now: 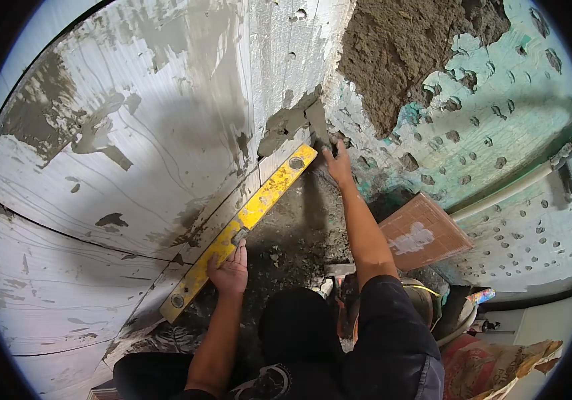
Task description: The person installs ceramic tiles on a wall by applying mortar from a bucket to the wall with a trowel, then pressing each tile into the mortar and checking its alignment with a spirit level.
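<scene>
A yellow spirit level (266,200), smeared with mortar, lies slantwise along the base of the white marbled wall panels (113,193). My left hand (231,268) is at its lower middle, palm up, with the fingertips against its edge. Close to the wall corner, past the level's upper end, my right hand (338,160) has its fingers curled around a grey trowel (315,120), whose blade points up toward the corner. Wet grey mortar (283,127) covers a patch of wall beside the blade.
On the right stands a pitted green wall (486,133) with exposed brown rubble (406,53) and a pipe (506,193). A reddish tile (425,233) leans there. Below are a hammer (340,269), a bucket (419,300) and a torn sack (493,367). Debris covers the floor (286,260).
</scene>
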{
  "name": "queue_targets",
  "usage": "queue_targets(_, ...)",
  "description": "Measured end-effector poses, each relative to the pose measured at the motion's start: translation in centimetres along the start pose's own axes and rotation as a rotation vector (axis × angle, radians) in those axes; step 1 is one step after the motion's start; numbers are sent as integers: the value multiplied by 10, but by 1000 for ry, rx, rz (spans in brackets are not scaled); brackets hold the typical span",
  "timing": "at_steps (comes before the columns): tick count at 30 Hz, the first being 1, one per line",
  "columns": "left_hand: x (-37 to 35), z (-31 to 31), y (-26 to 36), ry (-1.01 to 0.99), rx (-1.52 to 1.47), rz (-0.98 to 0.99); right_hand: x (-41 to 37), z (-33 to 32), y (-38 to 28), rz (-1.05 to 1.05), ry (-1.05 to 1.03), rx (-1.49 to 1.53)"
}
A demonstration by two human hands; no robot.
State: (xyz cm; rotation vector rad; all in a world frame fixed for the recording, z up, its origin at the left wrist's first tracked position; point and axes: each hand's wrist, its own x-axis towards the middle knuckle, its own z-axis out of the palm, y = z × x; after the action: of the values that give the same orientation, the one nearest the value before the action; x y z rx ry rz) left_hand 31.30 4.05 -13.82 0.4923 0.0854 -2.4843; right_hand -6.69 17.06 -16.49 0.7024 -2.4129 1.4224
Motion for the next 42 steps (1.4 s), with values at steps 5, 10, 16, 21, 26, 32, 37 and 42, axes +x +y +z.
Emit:
queue_targets(5,2,-3,0,-32,74,16,-26,-34,-6,44,-38,58)
queue_targets(10,4,-5,1,-98,101,-43,-27,-83,-73,308,-143,372)
queue_targets(16,6,13,-12,-34,126,-12,6,-102,-113,325,-219,248)
queue_targets(21,18,24,-26,-25,117,-9,17,-96,-141,417,-268,186)
queue_targets(26,26,38,-38,-10,53,-41,34,-97,-142,480,-376,226)
queue_targets(32,31,54,-49,-6,-11,-56,44,-108,-156,552,-412,264)
queue_targets(37,33,67,-56,8,-25,-29,41,-112,-172,616,-442,281)
queue_targets(42,32,75,-56,31,-13,-34,44,-112,-166,617,-446,277)
